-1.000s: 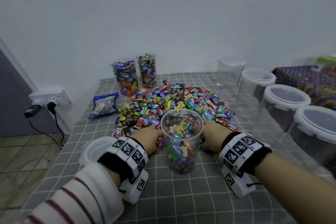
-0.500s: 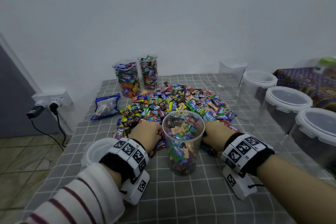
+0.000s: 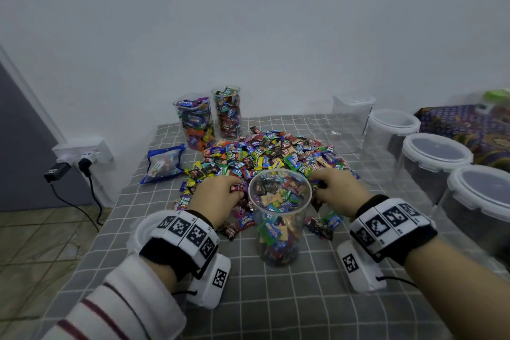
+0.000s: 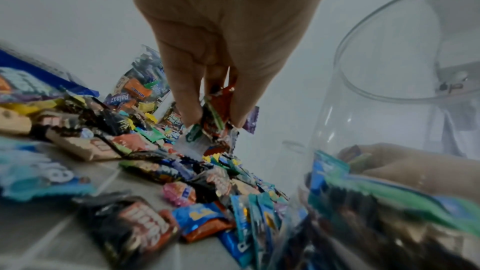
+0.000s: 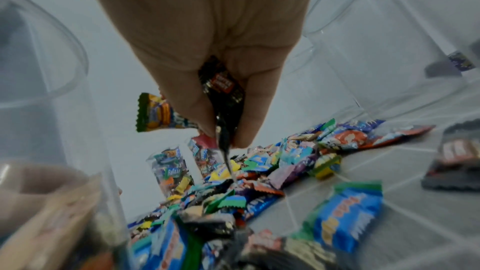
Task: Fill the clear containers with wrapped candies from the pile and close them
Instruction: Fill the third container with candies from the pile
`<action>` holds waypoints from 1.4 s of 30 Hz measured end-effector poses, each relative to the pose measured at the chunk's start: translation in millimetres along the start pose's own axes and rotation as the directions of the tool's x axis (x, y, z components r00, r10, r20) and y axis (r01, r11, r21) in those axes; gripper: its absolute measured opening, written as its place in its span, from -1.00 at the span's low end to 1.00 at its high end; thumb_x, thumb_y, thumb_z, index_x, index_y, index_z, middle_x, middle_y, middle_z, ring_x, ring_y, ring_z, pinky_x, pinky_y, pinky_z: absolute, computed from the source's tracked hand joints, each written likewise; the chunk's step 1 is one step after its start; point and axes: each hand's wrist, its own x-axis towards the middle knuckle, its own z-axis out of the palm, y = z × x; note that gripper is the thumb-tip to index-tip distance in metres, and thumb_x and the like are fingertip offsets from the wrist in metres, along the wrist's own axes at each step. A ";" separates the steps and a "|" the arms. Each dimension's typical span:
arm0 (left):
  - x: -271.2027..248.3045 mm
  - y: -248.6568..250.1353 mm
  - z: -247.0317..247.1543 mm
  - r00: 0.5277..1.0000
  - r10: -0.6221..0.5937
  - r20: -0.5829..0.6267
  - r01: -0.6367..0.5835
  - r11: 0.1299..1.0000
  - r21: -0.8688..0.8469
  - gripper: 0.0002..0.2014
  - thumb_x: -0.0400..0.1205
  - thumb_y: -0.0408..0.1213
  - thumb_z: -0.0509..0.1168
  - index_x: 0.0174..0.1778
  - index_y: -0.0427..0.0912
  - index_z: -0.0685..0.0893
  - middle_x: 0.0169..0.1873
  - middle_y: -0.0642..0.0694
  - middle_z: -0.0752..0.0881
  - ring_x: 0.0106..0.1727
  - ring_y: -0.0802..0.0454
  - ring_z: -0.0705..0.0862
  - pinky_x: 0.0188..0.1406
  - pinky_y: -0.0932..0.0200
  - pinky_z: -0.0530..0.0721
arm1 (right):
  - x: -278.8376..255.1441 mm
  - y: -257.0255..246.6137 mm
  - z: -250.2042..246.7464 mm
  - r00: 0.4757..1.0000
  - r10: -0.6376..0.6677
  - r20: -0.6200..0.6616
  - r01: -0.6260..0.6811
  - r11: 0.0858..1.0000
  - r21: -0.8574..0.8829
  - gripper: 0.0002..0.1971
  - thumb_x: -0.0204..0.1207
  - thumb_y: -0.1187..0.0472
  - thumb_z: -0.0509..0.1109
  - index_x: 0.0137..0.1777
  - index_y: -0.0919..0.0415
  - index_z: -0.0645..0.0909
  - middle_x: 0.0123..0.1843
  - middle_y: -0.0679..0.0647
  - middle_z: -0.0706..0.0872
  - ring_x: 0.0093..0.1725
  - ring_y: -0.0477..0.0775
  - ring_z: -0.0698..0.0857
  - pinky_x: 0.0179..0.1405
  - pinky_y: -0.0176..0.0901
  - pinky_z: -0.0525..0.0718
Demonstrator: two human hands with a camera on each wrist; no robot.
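A clear round container [image 3: 279, 218], open-topped and mostly full of wrapped candies, stands on the checked cloth in front of the candy pile [image 3: 267, 154]. My left hand [image 3: 218, 199] is just left of its rim, fingers curled round a bunch of candies [image 4: 215, 114]. My right hand [image 3: 331, 190] is just right of the rim and pinches a black-wrapped candy [image 5: 223, 89] with others beside it. Both hands are lifted a little above the pile. The container's wall [image 4: 389, 110] [image 5: 39, 69] shows beside each hand in the wrist views.
Two filled containers [image 3: 209, 119] stand at the back left, a blue bag [image 3: 162, 163] beside them. Several empty lidded containers [image 3: 430, 163] line the right side. A white lid [image 3: 138, 237] lies under my left wrist. Wall sockets with cables [image 3: 80, 163] are at left.
Both hands closed on candies at the pile's near edge and rose beside the container's rim. The container has stayed in place.
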 end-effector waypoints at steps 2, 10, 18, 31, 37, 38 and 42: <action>-1.4 2.6 -4.2 0.999 0.001 -0.033 -0.002 0.999 -0.032 -0.69 0.64 -0.16 0.31 0.30 -0.04 0.69 0.16 -0.06 0.76 0.18 -0.02 0.66 0.17 0.09 0.57 | -0.7 -1.4 -6.2 0.998 -0.017 -0.052 0.019 0.999 0.040 -0.73 0.51 0.33 0.34 0.19 0.18 0.65 0.10 0.14 0.67 0.13 0.17 0.61 0.02 -0.13 0.52; -9.7 22.3 -32.9 0.984 -0.030 -0.175 -0.005 0.980 -0.197 -0.68 0.62 -0.22 0.35 0.30 -0.08 0.68 0.02 -0.10 0.76 -0.05 0.04 0.70 -0.06 0.37 0.56 | -16.7 -36.2 -58.0 0.954 -0.090 -0.287 0.168 0.951 0.259 -0.84 0.46 0.39 0.38 -0.04 0.17 0.69 -0.29 0.01 0.68 -0.28 -0.08 0.61 -0.23 -0.23 0.43; -11.1 33.3 -46.1 0.977 -0.010 -0.215 -0.049 0.962 -0.269 -0.68 0.61 -0.20 0.36 0.28 -0.12 0.70 0.13 -0.12 0.74 0.11 -0.06 0.67 0.11 0.08 0.59 | -34.7 -77.0 -58.8 0.927 -0.271 -0.261 0.328 0.922 0.208 -0.78 0.44 0.41 0.37 0.06 0.27 0.70 -0.08 0.06 0.68 -0.03 0.10 0.63 0.06 -0.05 0.57; -17.7 40.8 -53.5 0.969 0.046 -0.244 -0.129 0.934 -0.334 -0.72 0.58 -0.24 0.38 0.21 -0.11 0.75 0.06 -0.05 0.79 0.06 0.04 0.70 0.16 0.08 0.62 | -41.9 -81.0 -41.4 0.914 -0.367 -0.173 0.386 0.918 0.090 -0.86 0.43 0.34 0.36 -0.07 0.13 0.66 -0.12 -0.03 0.56 -0.11 0.02 0.59 -0.02 -0.02 0.56; -19.3 46.9 -60.2 0.956 0.072 -0.286 -0.181 0.910 -0.374 -0.80 0.58 -0.28 0.38 0.11 -0.09 0.78 -0.12 0.04 0.78 -0.13 0.17 0.68 -0.09 0.28 0.56 | -47.3 -71.9 -33.1 0.893 -0.336 -0.298 0.408 0.884 0.226 -0.83 0.44 0.22 0.46 0.03 0.13 0.63 -0.04 -0.03 0.59 0.00 -0.03 0.62 0.02 -0.07 0.60; -19.4 48.0 -61.1 0.953 0.077 -0.294 -0.190 0.905 -0.381 -0.80 0.58 -0.28 0.39 0.11 -0.08 0.78 -0.14 0.06 0.77 -0.17 0.23 0.66 -0.14 0.34 0.54 | -47.9 -69.0 -29.8 0.890 -0.325 -0.320 0.412 0.873 0.259 -0.78 0.43 0.17 0.48 0.07 0.11 0.63 0.01 -0.05 0.60 0.05 -0.06 0.61 0.07 -0.09 0.59; -21.9 53.8 -64.0 0.949 0.098 -0.299 -0.216 0.895 -0.390 -0.80 0.58 -0.24 0.40 0.10 -0.03 0.78 -0.25 0.23 0.72 -0.29 0.45 0.61 -0.29 0.62 0.45 | -51.6 -56.5 -14.8 0.942 -0.237 -0.237 0.325 0.821 0.469 -0.31 0.20 -0.18 0.47 0.35 -0.01 0.44 0.29 -0.17 0.52 0.29 -0.26 0.49 0.29 -0.38 0.45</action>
